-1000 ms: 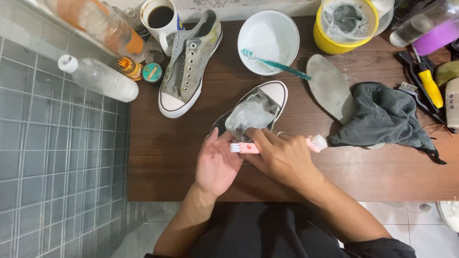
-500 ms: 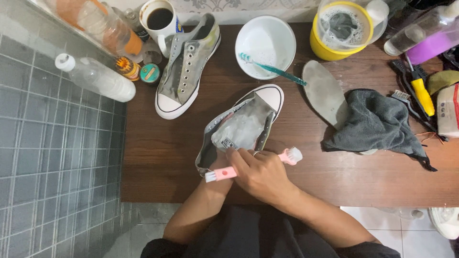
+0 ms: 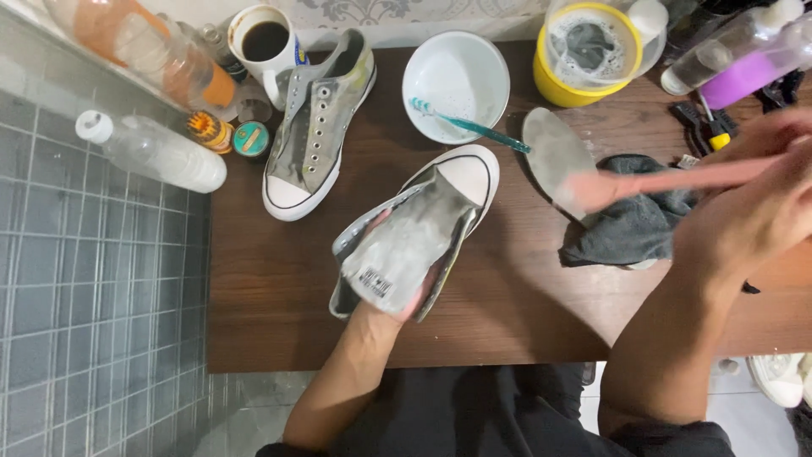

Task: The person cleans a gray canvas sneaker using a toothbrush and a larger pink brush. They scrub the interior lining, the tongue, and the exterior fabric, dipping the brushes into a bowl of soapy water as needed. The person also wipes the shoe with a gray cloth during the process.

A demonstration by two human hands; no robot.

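A grey canvas sneaker (image 3: 423, 228) with a white toe cap lies on the brown table, tongue pulled up. My left hand (image 3: 397, 296) is pushed inside it from the heel, mostly hidden. My right hand (image 3: 753, 203), blurred by motion, is at the right above a dark grey cloth (image 3: 634, 224) and grips a pink brush (image 3: 651, 182) whose head points left. A second grey sneaker (image 3: 317, 127) lies behind to the left.
At the back stand a white bowl (image 3: 457, 76) with a teal toothbrush (image 3: 469, 125), a yellow tub of soapy water (image 3: 584, 59), a mug (image 3: 266, 46) and bottles. A loose insole (image 3: 554, 152) lies beside the cloth. A clear bottle (image 3: 156, 152) lies on the tiled ledge at left.
My right hand has swung from the sneaker out to the right with the pink brush. My left hand has slid inside the sneaker.
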